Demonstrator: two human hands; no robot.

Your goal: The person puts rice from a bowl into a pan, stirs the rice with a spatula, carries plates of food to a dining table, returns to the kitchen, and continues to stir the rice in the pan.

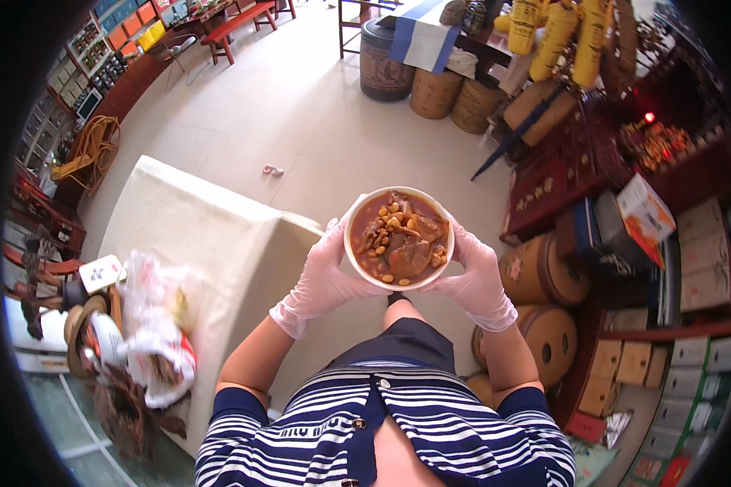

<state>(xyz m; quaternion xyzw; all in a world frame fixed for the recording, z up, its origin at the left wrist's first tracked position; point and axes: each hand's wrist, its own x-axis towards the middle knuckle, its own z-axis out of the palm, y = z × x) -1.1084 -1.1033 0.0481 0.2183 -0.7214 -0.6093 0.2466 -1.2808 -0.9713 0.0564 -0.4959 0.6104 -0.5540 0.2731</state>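
A round white bowl (pixel 348 246) is held up in front of my body, between both hands. Reddish-brown stew (pixel 402 240) fills it, with beans and flat pieces that look like meat. My left hand (pixel 328 268), in a thin translucent glove, grips the bowl's left side. On the right side, my right hand (pixel 478 271) wears a matching glove and holds the rim and wall. The fingertips of both hands are partly hidden behind the bowl.
A cloth-covered table (pixel 183 207) stands at the left, bearing plastic bags (pixel 158 359). Brown drums (pixel 542 268) and boxes line the right. A dark umbrella (pixel 521 128) leans near a cabinet, and a small object (pixel 273 171) lies on the floor ahead.
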